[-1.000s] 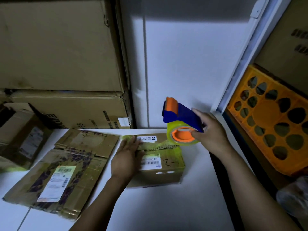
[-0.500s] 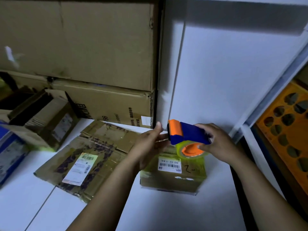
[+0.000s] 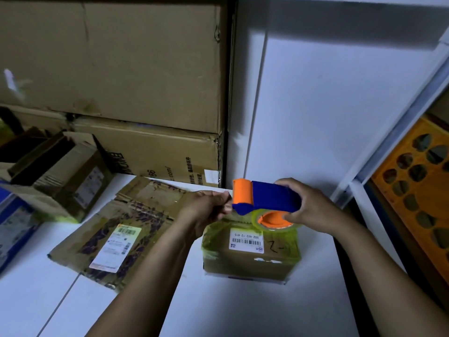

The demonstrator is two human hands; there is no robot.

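White tabletop point(image 3: 243, 307), stacked cartons point(image 3: 145, 69) behind; right fingers point(image 3: 288, 184) around tape dispenser point(image 3: 274, 197), left fingers point(image 3: 222, 200) curled, hold unclear.

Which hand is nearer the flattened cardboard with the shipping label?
Left. The left hand is by the right edge of the flattened cardboard; the right hand holds the tape dispenser farther right, above the small box.

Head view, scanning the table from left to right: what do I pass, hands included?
From the left: blue box → open small carton → flattened cardboard → left hand → tape dispenser → right hand → orange crate.
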